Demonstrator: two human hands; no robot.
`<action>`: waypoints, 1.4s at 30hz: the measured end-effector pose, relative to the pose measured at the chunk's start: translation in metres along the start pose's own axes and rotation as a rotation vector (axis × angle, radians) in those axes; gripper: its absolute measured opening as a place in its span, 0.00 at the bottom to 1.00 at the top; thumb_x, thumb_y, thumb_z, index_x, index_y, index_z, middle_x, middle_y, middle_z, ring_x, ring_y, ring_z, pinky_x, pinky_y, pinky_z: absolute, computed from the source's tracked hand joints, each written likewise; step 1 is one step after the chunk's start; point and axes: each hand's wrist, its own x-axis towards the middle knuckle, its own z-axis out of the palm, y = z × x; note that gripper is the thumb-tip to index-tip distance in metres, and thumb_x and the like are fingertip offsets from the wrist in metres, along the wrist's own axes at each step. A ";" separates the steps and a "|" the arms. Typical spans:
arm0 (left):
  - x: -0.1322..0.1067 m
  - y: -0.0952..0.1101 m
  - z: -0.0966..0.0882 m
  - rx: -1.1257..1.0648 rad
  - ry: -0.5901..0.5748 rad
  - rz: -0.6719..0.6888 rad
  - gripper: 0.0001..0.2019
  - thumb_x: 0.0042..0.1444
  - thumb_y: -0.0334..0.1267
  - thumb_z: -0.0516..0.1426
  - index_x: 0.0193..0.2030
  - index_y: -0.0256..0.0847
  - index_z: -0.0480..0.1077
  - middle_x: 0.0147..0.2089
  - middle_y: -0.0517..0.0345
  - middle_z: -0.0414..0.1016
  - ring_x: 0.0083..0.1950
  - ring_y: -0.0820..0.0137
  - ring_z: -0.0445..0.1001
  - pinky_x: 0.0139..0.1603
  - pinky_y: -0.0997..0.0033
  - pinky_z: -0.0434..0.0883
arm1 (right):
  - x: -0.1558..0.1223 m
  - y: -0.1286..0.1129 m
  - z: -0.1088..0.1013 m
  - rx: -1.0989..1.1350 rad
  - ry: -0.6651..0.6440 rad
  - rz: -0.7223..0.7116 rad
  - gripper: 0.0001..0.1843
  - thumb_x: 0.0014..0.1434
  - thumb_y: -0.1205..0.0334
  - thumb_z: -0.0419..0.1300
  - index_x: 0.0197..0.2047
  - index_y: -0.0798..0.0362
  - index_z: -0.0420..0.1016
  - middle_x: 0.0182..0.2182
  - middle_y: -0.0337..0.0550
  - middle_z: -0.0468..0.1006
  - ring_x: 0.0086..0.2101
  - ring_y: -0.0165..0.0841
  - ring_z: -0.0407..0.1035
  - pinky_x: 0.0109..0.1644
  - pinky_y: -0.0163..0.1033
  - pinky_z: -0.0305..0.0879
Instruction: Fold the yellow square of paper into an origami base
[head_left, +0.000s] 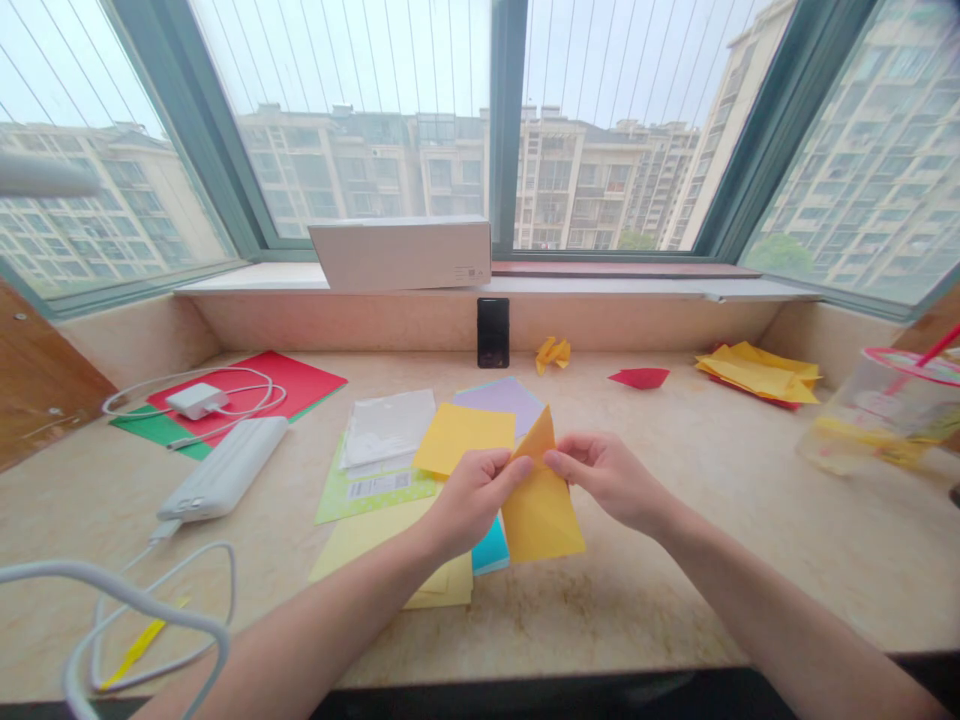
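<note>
The left hand (476,492) and the right hand (613,478) both pinch a yellow sheet of thin paper (543,520), just below its pointy top, over the pale stone worktop (615,620). It looks like a folding step. A neat fold seems to need matching edges, then thumbs pressing the line flat and sharp.

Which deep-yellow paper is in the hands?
The deep-yellow paper sheet with a pointed top, pinched by the left hand and right hand. The flat deep-yellow paper square, small folded yellow paper piece and yellow paper stack are unheld.
</note>
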 end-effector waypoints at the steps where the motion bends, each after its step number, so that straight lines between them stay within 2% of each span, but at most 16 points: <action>1: 0.000 0.000 0.000 -0.020 0.005 -0.001 0.23 0.59 0.55 0.58 0.29 0.34 0.74 0.25 0.58 0.71 0.28 0.70 0.69 0.27 0.74 0.63 | 0.000 0.001 0.000 0.002 0.020 0.011 0.21 0.57 0.41 0.64 0.33 0.53 0.79 0.27 0.41 0.79 0.28 0.32 0.71 0.33 0.37 0.69; 6: 0.000 0.001 0.003 -0.156 -0.031 -0.026 0.25 0.60 0.59 0.55 0.35 0.34 0.73 0.27 0.55 0.73 0.28 0.68 0.74 0.28 0.71 0.70 | 0.002 0.004 -0.006 0.002 0.129 0.014 0.19 0.56 0.44 0.66 0.34 0.53 0.78 0.28 0.42 0.80 0.29 0.33 0.72 0.34 0.39 0.70; 12: 0.001 0.002 -0.002 -0.050 -0.017 0.013 0.25 0.62 0.58 0.53 0.31 0.35 0.71 0.26 0.56 0.73 0.26 0.70 0.73 0.26 0.72 0.72 | 0.003 0.007 -0.008 -0.002 0.133 -0.031 0.16 0.59 0.46 0.65 0.36 0.52 0.79 0.32 0.43 0.82 0.34 0.37 0.76 0.41 0.42 0.73; 15: 0.002 0.001 -0.005 0.090 0.055 0.045 0.25 0.62 0.59 0.53 0.27 0.37 0.67 0.21 0.61 0.70 0.20 0.74 0.70 0.21 0.77 0.67 | 0.000 0.008 -0.006 -0.135 0.233 -0.137 0.13 0.60 0.49 0.64 0.36 0.50 0.80 0.34 0.43 0.83 0.35 0.37 0.76 0.41 0.42 0.73; 18: 0.003 0.000 -0.007 0.163 0.179 -0.028 0.26 0.61 0.61 0.53 0.26 0.38 0.67 0.16 0.64 0.67 0.14 0.76 0.66 0.15 0.80 0.59 | -0.006 0.007 -0.006 -0.301 0.350 -0.277 0.11 0.62 0.51 0.63 0.37 0.48 0.82 0.31 0.43 0.83 0.29 0.37 0.76 0.33 0.41 0.73; 21: 0.004 0.000 -0.007 0.001 0.117 -0.190 0.31 0.59 0.65 0.51 0.23 0.37 0.66 0.13 0.61 0.66 0.11 0.74 0.65 0.12 0.79 0.58 | -0.012 0.006 -0.007 -0.452 0.393 -0.452 0.09 0.64 0.57 0.61 0.39 0.47 0.83 0.34 0.45 0.83 0.30 0.38 0.77 0.33 0.42 0.74; 23: 0.004 0.001 -0.006 -0.196 0.036 -0.208 0.32 0.57 0.66 0.52 0.25 0.35 0.69 0.17 0.56 0.72 0.14 0.71 0.71 0.14 0.77 0.63 | -0.014 0.007 -0.009 -0.542 0.344 -0.578 0.10 0.65 0.62 0.60 0.43 0.45 0.83 0.40 0.46 0.84 0.37 0.39 0.78 0.39 0.43 0.76; 25: 0.004 0.003 -0.007 -0.370 0.003 -0.143 0.31 0.56 0.65 0.54 0.33 0.32 0.73 0.28 0.49 0.79 0.21 0.67 0.77 0.19 0.73 0.70 | -0.014 0.008 -0.010 -0.624 0.254 -0.669 0.14 0.66 0.66 0.58 0.49 0.44 0.82 0.45 0.47 0.82 0.40 0.38 0.78 0.41 0.42 0.77; 27: 0.004 0.004 -0.007 -0.481 -0.005 -0.074 0.31 0.57 0.64 0.55 0.40 0.31 0.74 0.36 0.44 0.82 0.29 0.63 0.81 0.27 0.70 0.75 | -0.012 0.010 -0.010 -0.719 0.185 -0.721 0.15 0.66 0.67 0.58 0.52 0.45 0.80 0.48 0.48 0.81 0.37 0.35 0.78 0.40 0.40 0.77; 30: 0.004 0.004 -0.008 -0.517 -0.015 -0.034 0.29 0.58 0.60 0.57 0.44 0.30 0.75 0.40 0.41 0.82 0.38 0.60 0.82 0.38 0.67 0.77 | -0.009 0.011 -0.009 -0.860 0.188 -0.784 0.14 0.65 0.67 0.59 0.52 0.47 0.80 0.49 0.49 0.80 0.30 0.30 0.76 0.34 0.38 0.76; 33: 0.004 0.003 -0.007 -0.461 -0.002 -0.022 0.23 0.57 0.52 0.62 0.45 0.31 0.74 0.42 0.43 0.82 0.43 0.59 0.81 0.44 0.65 0.76 | -0.008 0.013 -0.005 -0.918 0.186 -0.799 0.15 0.65 0.69 0.58 0.52 0.49 0.79 0.49 0.50 0.79 0.31 0.30 0.75 0.33 0.37 0.75; 37: 0.007 -0.002 -0.008 -0.371 0.055 -0.031 0.20 0.57 0.50 0.62 0.47 0.32 0.74 0.41 0.46 0.81 0.41 0.62 0.80 0.43 0.64 0.76 | -0.008 0.012 -0.001 -0.859 0.124 -0.745 0.18 0.62 0.71 0.58 0.52 0.48 0.78 0.50 0.48 0.77 0.36 0.33 0.74 0.41 0.43 0.76; 40: 0.008 -0.004 -0.011 -0.234 0.028 -0.042 0.18 0.59 0.48 0.60 0.45 0.33 0.74 0.38 0.49 0.80 0.37 0.64 0.78 0.40 0.67 0.74 | -0.007 0.010 -0.001 -0.794 0.262 -0.732 0.16 0.62 0.69 0.59 0.51 0.45 0.78 0.49 0.47 0.77 0.42 0.38 0.73 0.48 0.49 0.73; 42: 0.007 -0.004 -0.012 -0.100 -0.022 -0.038 0.16 0.60 0.46 0.59 0.42 0.33 0.75 0.35 0.51 0.79 0.35 0.67 0.76 0.36 0.71 0.71 | -0.004 0.008 -0.002 -0.729 0.390 -0.652 0.17 0.61 0.64 0.62 0.54 0.46 0.76 0.50 0.49 0.76 0.47 0.42 0.72 0.52 0.52 0.70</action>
